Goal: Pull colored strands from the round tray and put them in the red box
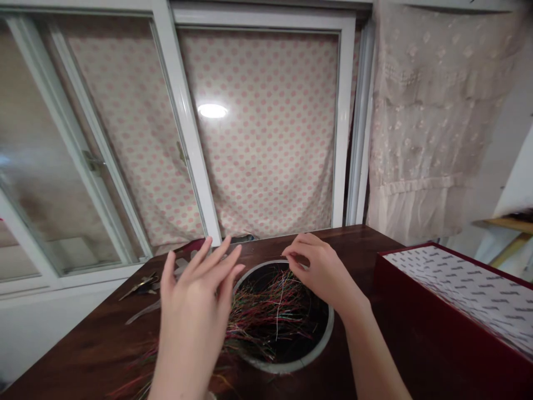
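Left hand (195, 303) spread, right hand (313, 262) pinched

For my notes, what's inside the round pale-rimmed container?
Inside the container: a tangle of thin coloured strands, one white strand visible across it. The left hand and right hand hide parts nearby; whatever lies under the tangle is covered.

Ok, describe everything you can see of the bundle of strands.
The bundle is a loose, tangled spread of many thin strands, red, green and yellowish among them, with one white strand lying across the others. Thread or wire, I can't tell. Much of it lies in the round, dark tray, with more strands on the table at left. The left hand hides part of it; contact is unclear. The right hand is pinched near its far end, perhaps on a strand.
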Motion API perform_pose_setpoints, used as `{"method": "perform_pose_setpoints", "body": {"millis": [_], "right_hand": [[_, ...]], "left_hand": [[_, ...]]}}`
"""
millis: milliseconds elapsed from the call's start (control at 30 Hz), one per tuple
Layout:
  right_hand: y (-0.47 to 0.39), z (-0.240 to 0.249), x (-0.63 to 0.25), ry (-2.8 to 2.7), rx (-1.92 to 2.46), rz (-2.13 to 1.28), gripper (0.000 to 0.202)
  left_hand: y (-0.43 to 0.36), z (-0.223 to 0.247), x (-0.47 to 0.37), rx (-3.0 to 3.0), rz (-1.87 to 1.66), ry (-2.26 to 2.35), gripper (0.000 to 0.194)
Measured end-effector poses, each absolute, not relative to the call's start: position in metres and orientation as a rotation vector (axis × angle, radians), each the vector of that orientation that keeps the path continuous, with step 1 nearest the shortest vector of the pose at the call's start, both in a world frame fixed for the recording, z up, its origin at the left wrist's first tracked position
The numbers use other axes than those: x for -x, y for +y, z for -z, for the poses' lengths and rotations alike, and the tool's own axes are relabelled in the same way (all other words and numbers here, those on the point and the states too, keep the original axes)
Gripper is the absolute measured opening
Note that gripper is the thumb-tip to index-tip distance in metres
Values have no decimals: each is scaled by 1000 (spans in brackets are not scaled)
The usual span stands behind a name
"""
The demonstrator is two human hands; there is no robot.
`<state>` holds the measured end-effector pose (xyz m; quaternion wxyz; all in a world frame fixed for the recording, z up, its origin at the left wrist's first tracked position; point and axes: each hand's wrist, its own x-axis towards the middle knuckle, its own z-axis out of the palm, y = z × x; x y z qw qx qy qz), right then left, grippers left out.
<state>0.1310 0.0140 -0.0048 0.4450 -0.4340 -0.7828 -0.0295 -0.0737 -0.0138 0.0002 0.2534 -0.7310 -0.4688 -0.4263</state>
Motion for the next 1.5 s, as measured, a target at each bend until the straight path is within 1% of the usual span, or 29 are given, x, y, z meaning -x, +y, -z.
{"method": "perform_pose_setpoints", "body": {"millis": [100,233,300,433,500,600,733,833,967,1067,1200,1333,1500], "right_hand": [[15,6,-127,-1898,1156,156,16],[17,9,-132,-1732,1391,215,13],[17,10,-135,-1670,1467,195,13],[13,8,-135,-1704,1329,97,13],[10,6,-130,-1776,1213,44,15],[8,6,-120,-1848,1120,53,16],[11,7,-114,-1888,1078,93,15],[12,8,-113,-1929,998,32,16],[13,9,-112,-1957,872,-87,16],[17,10,-111,-1926,864,-132,16],[34,21,-105,-1961,957,-235,17],[59,51,-95,-2228,1187,-510,19],[76,87,-79,-2381,1378,-630,15]], "left_hand": [[-16,5,48,1882,1117,-1382,27],[-20,-2,39,1553,1329,-1565,44],[-22,-7,46,1533,1447,-1530,48],[-17,-9,59,2023,1671,-1275,29],[-10,-6,55,2317,1651,-1209,23],[3,-2,42,2561,1536,-1186,21],[15,1,38,2609,1542,-1344,19],[18,0,46,2656,1502,-1431,16],[19,0,56,2730,1534,-1498,19],[20,1,63,2650,1634,-1563,17],[23,3,79,2397,1762,-1658,12],[25,5,93,2111,1923,-1735,13],[24,7,97,1958,2136,-1802,21]]}}
